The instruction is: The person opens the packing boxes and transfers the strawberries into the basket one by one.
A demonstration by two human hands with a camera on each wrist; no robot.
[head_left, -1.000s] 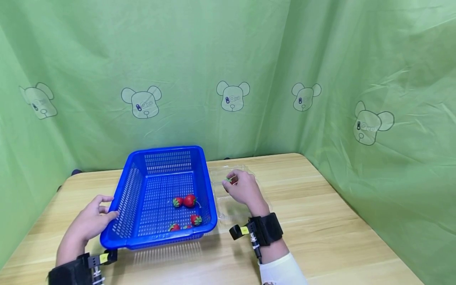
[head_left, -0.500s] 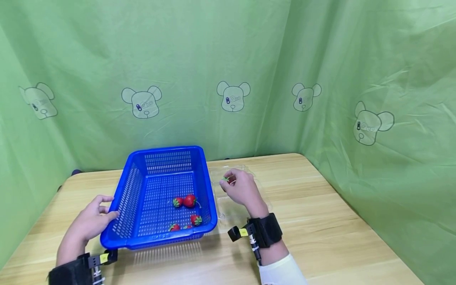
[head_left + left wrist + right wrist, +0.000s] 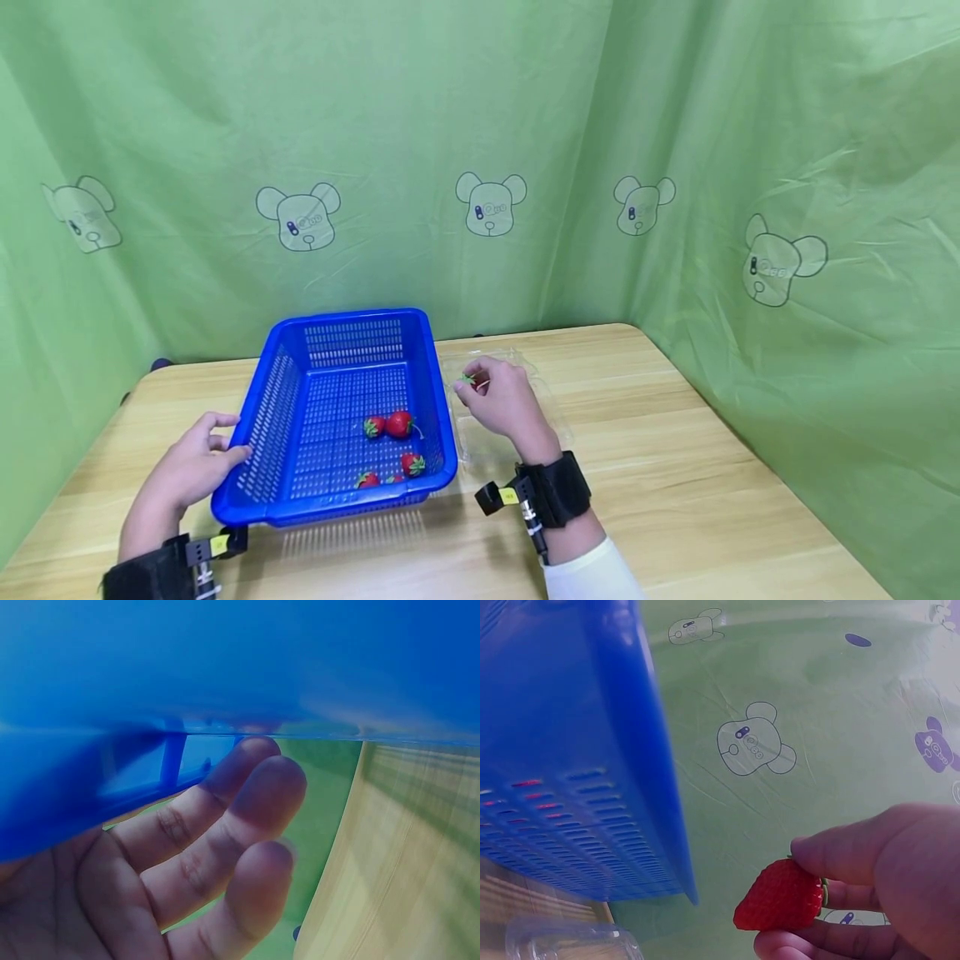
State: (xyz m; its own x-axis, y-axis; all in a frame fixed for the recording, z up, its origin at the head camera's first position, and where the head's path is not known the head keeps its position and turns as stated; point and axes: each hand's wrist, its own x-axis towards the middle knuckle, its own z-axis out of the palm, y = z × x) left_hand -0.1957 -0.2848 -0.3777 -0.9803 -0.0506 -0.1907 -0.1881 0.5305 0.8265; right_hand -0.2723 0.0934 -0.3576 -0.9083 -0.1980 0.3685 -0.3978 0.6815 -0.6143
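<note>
My left hand (image 3: pixel 193 457) grips the left rim of a blue plastic basket (image 3: pixel 333 502), thumb over the rim and other fingers beneath it. Several strawberries lie on its slotted floor, among them one large red strawberry (image 3: pixel 400 423) beside a smaller one (image 3: pixel 374 426), towards the near right. To the right of the basket, my right hand (image 3: pixel 504 398) pinches a strawberry (image 3: pixel 780 896) by its leafy end, the pointed tip jutting out past the fingers. The hand is above a clear plastic container (image 3: pixel 480 437), part of which it hides.
The basket's right rim stands close to the clear container. Beneath the near side of the basket, a slotted shadow falls on the wooden table (image 3: pixel 660 467). Green curtains (image 3: pixel 390 108) printed with bear heads enclose the back and sides.
My right hand has shifted slightly left, towards the basket, with the strawberry between its fingers. The left hand and basket have stayed in place.
</note>
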